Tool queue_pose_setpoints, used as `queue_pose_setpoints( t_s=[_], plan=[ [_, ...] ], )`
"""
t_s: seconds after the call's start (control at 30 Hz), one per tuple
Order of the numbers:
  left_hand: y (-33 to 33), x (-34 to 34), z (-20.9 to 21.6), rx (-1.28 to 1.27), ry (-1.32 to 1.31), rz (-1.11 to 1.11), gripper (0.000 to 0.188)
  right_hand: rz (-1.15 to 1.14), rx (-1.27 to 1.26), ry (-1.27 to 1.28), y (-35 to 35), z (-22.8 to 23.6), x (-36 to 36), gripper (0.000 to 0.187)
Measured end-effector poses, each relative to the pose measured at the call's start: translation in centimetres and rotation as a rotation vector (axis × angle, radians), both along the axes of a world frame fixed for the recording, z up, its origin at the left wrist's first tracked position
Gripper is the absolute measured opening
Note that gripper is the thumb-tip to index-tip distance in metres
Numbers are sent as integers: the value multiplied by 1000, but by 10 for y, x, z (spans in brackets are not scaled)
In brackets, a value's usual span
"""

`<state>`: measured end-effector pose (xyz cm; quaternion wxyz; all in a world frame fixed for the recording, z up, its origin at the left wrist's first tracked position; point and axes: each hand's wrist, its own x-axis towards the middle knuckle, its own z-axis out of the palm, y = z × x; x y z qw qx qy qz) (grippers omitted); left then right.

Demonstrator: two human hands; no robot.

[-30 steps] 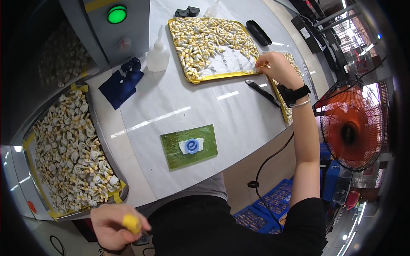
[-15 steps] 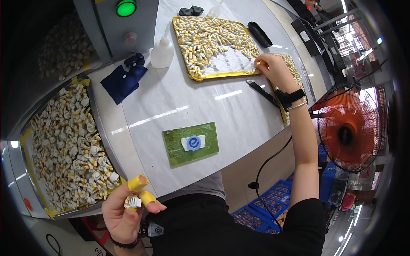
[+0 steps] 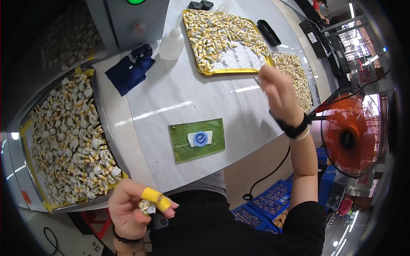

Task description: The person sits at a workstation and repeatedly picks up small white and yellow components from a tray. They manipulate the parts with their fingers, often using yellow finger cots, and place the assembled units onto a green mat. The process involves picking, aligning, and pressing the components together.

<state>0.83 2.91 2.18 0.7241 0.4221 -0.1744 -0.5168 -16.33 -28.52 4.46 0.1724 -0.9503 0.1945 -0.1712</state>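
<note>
My left hand [image 3: 130, 207], with yellow wraps on its fingers, is at the lower left beside the large tray. Its thumb and fingers pinch a small white piece [image 3: 147, 207] with yellowish parts. My right hand [image 3: 279, 91] hovers at the right, just off the near corner of a yellow-edged tray [image 3: 239, 71] of small yellow-and-grey pieces [image 3: 222, 32]. Its fingers are curled together, and whatever they hold is hidden. A small dark tip shows by the fingertips; I cannot tell whether it is held. A green plate [image 3: 198, 153] with a blue disc [image 3: 200, 138] lies before me.
The large tray [image 3: 112, 143] of white-and-yellow pieces is at the left. A blue cloth [image 3: 128, 74], a squeeze bottle [image 3: 172, 45] and a black case [image 3: 269, 33] lie farther back. More pieces [image 3: 294, 77], an orange fan [image 3: 348, 136] and blue crates [image 3: 273, 200] are at the right.
My right hand has drawn back from the tray's edge toward me, and its fingers have curled. My left hand has turned the white piece. The view has shifted slightly.
</note>
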Motion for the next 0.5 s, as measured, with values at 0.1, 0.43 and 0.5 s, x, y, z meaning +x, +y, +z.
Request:
queue_pose_setpoints(
  t_s=[0.1, 0.43, 0.5],
  plan=[
    [-1, 1, -2, 14, 6, -36, 54, 170, 9, 89, 39, -8, 6, 8],
    [-7, -1, -16, 38, 89, -10, 51, 358, -18, 13, 92, -12, 15, 29],
    [-9, -2, -17, 21, 105, -18, 50, 380, 99, 38, 90, -9, 16, 29]
  ],
)
